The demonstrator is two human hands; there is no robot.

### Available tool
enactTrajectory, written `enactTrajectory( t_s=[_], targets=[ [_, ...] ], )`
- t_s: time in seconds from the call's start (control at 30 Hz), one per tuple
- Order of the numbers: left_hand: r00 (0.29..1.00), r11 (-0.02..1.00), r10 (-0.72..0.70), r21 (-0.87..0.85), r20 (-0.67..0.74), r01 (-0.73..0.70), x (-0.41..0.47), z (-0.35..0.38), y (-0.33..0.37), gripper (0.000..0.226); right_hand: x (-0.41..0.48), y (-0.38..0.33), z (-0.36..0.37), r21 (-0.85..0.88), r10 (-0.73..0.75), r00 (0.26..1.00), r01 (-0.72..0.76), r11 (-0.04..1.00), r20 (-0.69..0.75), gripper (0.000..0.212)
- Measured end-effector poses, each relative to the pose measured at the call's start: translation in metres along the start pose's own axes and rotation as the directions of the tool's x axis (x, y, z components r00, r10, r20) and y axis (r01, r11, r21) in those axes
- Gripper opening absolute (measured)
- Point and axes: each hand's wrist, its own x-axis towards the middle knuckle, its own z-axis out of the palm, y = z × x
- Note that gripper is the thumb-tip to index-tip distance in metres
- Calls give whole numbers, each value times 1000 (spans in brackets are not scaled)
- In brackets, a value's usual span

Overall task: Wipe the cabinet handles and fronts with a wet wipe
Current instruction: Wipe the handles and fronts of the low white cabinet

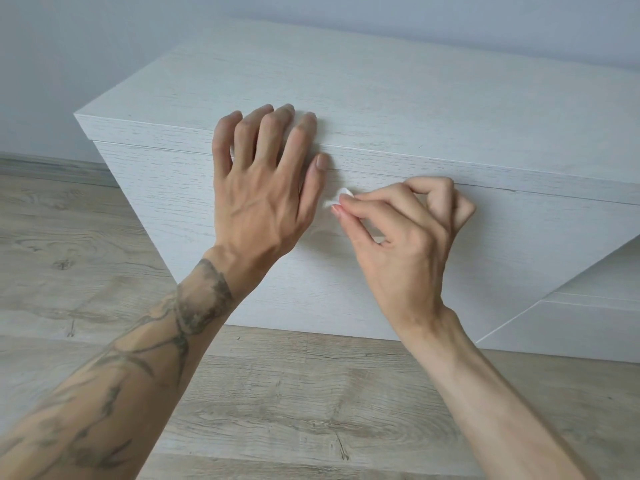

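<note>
Left hand [263,188], right hand [405,237], wipe [337,199] between

The floor [311,403] is laid in pale grey-brown planks with a wood grain and dark knots. The cabinet [415,109], white with a faint grain, stands directly on it, its back towards the wall. Just beside the cabinet's lower right corner, a second, lower white unit [581,320] also stands on the floor. On the cabinet's flat top rests the left hand [263,188], its straight, spread fingers lying over the front edge, left of the middle.
</note>
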Motion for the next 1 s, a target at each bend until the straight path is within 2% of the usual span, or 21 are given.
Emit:
enactTrajectory(
  t_s=[0.33, 0.77, 1.0],
  targets=[
    [1000, 1000, 16, 5, -5, -16, 0, 2, -3, 45, 7, -21, 10, -85, 209, 978, -209, 974, -14, 19],
    [1000, 1000, 9, 4, -13, -9, -1, 2, -2, 44, -2, -20, 7, -108, 150, 986, -157, 982, -73, 21],
    [1000, 1000, 6, -6, -3, -6, 0, 1, -2, 45, 2, -21, 9, -118, 153, 986, -159, 980, -60, 20]
  ],
)
